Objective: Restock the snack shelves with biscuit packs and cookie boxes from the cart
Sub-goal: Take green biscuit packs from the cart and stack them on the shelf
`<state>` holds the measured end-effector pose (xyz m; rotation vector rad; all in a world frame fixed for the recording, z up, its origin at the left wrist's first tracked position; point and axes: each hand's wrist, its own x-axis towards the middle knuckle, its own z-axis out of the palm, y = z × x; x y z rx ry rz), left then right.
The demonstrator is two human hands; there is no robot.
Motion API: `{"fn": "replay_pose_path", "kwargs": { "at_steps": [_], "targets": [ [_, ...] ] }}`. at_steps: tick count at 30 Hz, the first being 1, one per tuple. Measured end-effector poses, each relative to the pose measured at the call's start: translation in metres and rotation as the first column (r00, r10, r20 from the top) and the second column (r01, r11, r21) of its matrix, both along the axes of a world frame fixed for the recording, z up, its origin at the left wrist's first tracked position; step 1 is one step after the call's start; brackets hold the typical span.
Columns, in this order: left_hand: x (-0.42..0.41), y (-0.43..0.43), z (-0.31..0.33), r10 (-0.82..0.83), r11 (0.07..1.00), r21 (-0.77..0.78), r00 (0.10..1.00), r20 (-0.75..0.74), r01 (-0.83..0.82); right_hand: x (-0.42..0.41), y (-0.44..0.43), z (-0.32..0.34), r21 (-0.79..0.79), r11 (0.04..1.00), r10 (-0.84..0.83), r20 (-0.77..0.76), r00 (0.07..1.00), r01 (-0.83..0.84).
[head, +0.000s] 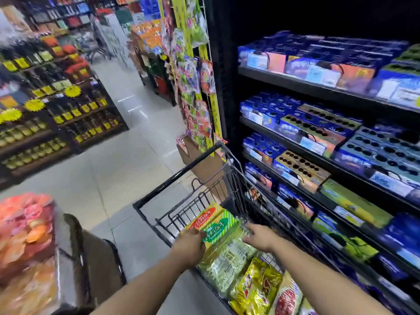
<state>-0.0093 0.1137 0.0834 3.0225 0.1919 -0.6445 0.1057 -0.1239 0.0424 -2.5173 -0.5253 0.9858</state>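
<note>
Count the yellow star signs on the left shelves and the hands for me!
Star signs: 3
Hands: 2, the left hand gripping a striped pack, the right hand beside it
Total: 5

Glossy grey tiled floor [127, 169] beside dark bottle racks [68, 137]

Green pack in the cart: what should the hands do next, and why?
Probably lift the pack straight up out of the cart. The left hand grips its left edge and the right hand is at its right edge, but it lies on other packs inside the cart, with the shelves on the right.
</note>
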Motion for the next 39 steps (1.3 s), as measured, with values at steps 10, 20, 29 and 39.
{"fn": "replay_pose_path", "kwargs": {
  "at_steps": [10, 20, 29, 39],
  "targets": [
    [0.088, 0.051, -0.088, -0.137, 0.986, -0.110, 0.983, -0.124, 0.124, 0.031, 0.046, -0.075, 0.091, 0.943, -0.295, -0.221, 0.930, 0.321],
    [0.146, 0.091, -0.142, -0.328, 0.938, -0.190, 0.918, -0.224, 0.288, 0.070, 0.094, -0.146, 0.018, 0.761, -0.547, -0.520, 0.656, 0.649],
    [0.158, 0.100, -0.143, -0.408, 0.896, -0.264, 0.898, -0.168, 0.358, 0.058, 0.104, -0.147, 0.047, 0.689, -0.564, -0.591, 0.576, 0.723],
    [0.164, 0.069, -0.112, -0.287, 0.932, -0.287, 0.935, -0.206, 0.223, 0.011, 0.042, -0.093, 0.076, 0.350, -0.644, -0.704, 0.299, 0.934]
  ]
}}
